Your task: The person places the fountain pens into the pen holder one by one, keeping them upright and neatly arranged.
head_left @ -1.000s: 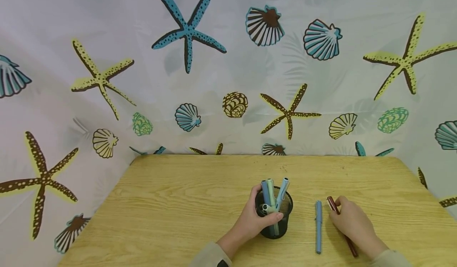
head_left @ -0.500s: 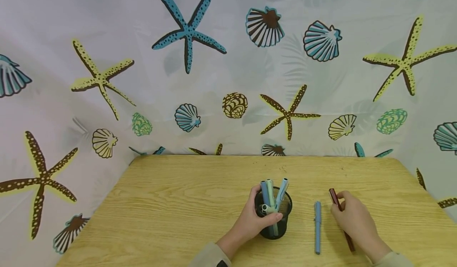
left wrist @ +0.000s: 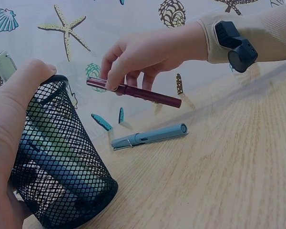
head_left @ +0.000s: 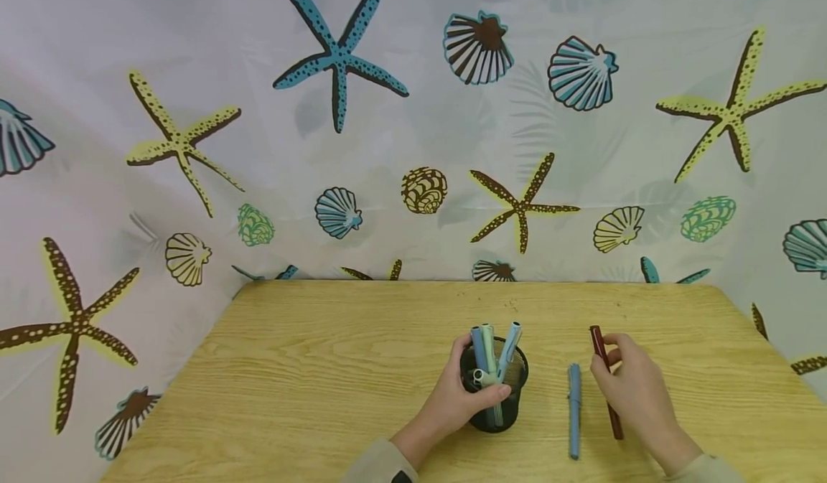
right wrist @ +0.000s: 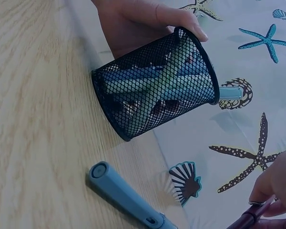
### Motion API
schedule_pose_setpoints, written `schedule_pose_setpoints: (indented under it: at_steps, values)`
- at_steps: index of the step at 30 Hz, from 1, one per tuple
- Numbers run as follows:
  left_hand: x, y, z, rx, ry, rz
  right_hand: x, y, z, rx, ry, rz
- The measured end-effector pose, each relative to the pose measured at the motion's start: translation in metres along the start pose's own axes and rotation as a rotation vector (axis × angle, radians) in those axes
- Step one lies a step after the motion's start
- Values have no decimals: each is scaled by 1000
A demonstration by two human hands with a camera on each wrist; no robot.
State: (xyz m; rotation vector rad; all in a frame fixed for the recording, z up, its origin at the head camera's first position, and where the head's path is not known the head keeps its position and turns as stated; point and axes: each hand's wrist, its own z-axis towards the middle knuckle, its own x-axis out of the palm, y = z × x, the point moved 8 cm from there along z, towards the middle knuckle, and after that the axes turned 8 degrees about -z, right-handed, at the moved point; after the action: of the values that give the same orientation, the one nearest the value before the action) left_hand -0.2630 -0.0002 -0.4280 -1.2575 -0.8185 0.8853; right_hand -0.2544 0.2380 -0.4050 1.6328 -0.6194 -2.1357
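My left hand (head_left: 461,401) grips a black mesh pen cup (head_left: 494,390) that stands on the wooden table (head_left: 323,375); several pens (head_left: 491,346) stick up out of it. The cup (left wrist: 57,167) fills the left wrist view, and the right wrist view shows the cup (right wrist: 155,86) from the side. My right hand (head_left: 636,390) pinches a dark red pen (head_left: 604,379) and holds it just above the table; in the left wrist view the red pen (left wrist: 138,92) is clear of the wood. A light blue pen (head_left: 574,410) lies flat between cup and right hand.
A white curtain (head_left: 413,110) printed with starfish and shells hangs behind and to both sides of the table. The table's far edge (head_left: 478,282) meets it.
My right hand has lifted the dark red pen off the table and carried it a little further away from me. The left hand and the cup have stayed put.
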Motion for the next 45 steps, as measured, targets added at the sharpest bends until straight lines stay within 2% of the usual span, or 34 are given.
schedule_pose_setpoints:
  at_steps: [6,9,16,25,32,45]
  values:
    - [-5,23,8,-7,-7,0,-2,8,0,-35,-42,28]
    - [-6,28,10,2,-12,8,-3,12,0,-40,-64,47]
    - [-7,27,10,17,-18,5,-9,24,-2,-82,-173,96]
    - [-7,27,10,14,-20,10,-17,46,-7,-253,-371,136]
    - [-7,29,10,4,-24,14,-17,56,-5,-268,-390,194]
    - [-8,27,10,23,-29,41,-26,84,-11,-394,-479,315]
